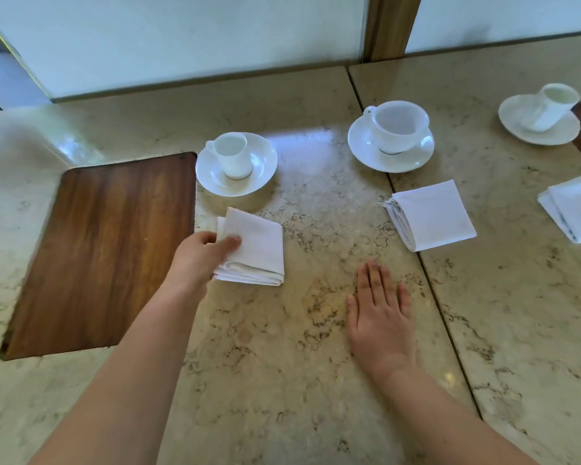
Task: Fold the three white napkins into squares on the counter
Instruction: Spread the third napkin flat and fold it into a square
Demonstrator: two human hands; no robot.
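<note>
Three white napkins lie folded into squares on the marble counter (pixel 282 347). The left napkin (pixel 259 250) sits below a small cup, and my left hand (pixel 198 255) pinches its left edge, thumb on top. The middle napkin (pixel 431 214) lies untouched to the right of centre. The right napkin (pixel 576 206) is cut off by the frame's right edge. My right hand (pixel 379 317) rests flat on the bare counter, fingers spread, between the left and middle napkins and holding nothing.
A wooden board (pixel 104 253) is set into the counter at the left. Three white cups on saucers stand behind the napkins: a small one (pixel 233 156), a wide one (pixel 398 127), and a tilted one (pixel 550 107) at far right. A wall backs the counter.
</note>
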